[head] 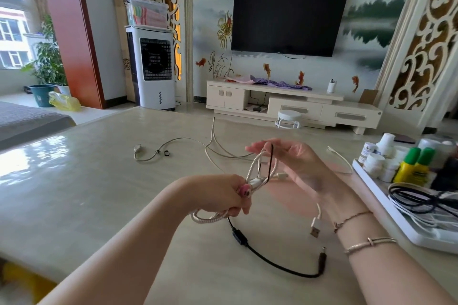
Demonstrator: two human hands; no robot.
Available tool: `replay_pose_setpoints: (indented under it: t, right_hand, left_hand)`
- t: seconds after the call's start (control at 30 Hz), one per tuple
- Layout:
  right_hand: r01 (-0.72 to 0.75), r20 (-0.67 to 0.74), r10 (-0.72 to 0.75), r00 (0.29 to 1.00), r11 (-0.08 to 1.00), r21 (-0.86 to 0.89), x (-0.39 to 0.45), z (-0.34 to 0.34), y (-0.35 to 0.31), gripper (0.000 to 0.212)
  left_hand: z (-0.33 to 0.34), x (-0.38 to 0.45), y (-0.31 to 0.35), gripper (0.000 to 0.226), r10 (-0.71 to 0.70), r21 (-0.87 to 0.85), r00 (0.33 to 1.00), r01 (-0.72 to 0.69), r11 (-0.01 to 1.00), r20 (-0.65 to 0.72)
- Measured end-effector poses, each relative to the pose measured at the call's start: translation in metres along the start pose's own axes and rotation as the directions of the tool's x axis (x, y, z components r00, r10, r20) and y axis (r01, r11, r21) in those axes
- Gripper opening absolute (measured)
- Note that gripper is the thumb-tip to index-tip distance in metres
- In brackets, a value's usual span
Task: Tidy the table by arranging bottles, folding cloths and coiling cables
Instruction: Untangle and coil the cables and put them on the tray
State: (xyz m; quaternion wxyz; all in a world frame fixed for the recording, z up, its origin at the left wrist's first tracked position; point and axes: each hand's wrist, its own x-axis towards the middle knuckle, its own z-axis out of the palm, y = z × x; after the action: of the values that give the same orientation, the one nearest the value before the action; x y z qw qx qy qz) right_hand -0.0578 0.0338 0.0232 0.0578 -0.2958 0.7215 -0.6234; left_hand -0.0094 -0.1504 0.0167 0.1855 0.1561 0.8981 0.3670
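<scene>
The braided white cable (260, 168) is what I'm coiling. My left hand (224, 195) is clenched round its gathered end, by a small pink tag, and its loops rise from that fist toward one o'clock to my right hand (292, 158). That hand has its fingers extended and relaxed, the loop tops draped over them; it pinches nothing that I can make out, though it is blurred. The bundle's long axis therefore runs seven to one o'clock between my hands, with the left nearer its anchored end.

A black cable (272, 259) leaves the same fist and trails across the table (99, 193) toward five o'clock. One more white cable (173, 146) lies loose at eleven o'clock, well apart. On the tray (396, 220) at three o'clock I count two yellow bottles with green caps (412, 168), several small white jars I can't number, and coiled cables.
</scene>
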Motion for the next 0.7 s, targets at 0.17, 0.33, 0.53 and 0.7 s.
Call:
replay_pose_setpoints:
  t: [0.17,0.33,0.53,0.7]
  right_hand:
    - [0.006,0.023,-0.001,1.000,0.978,-0.207,0.005,-0.004,-0.016,0.039]
    - [0.005,0.079,0.034,0.996,0.896,-0.444,0.001,-0.003,-0.018,0.032]
    - [-0.035,0.079,0.110,0.991,0.770,-0.637,0.001,-0.003,-0.020,0.039]
    - [-0.065,0.130,0.193,0.973,0.763,-0.643,-0.006,-0.010,-0.031,0.036]
  left_hand:
    - [-0.007,0.000,-0.004,0.021,-0.042,0.051,0.999,0.042,0.998,0.008]
    - [-0.006,0.002,-0.009,0.030,-0.062,0.095,0.998,0.061,0.994,0.006]
    - [0.003,0.002,-0.009,0.026,-0.018,0.224,0.999,0.027,0.974,-0.041]
    - [0.007,0.002,-0.006,0.027,0.048,0.355,0.994,-0.009,0.935,-0.100]
